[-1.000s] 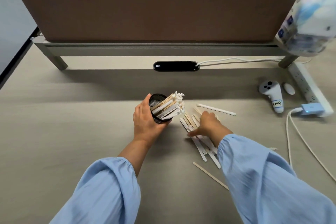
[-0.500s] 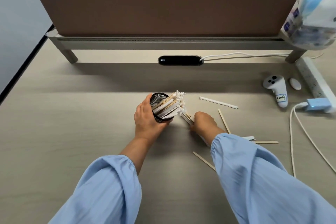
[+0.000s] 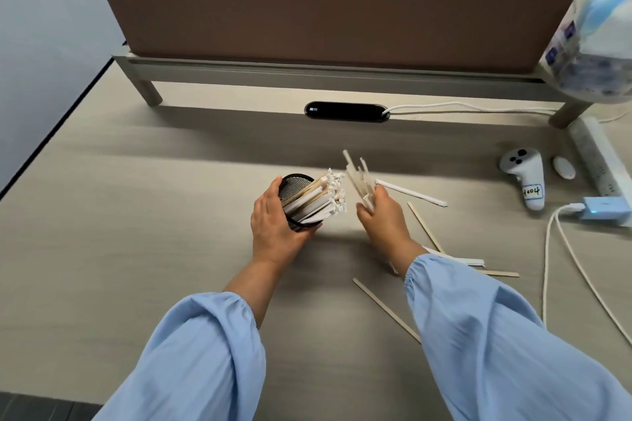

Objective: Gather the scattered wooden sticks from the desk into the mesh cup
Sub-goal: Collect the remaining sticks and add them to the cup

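The left hand has its fingers wrapped round the mesh cup, which tilts rightward, crammed with wooden sticks. Just beside it, the right hand grips a fanned bundle above the worktop, ends pointing up. Further right, loose sticks lie scattered near a white controller.
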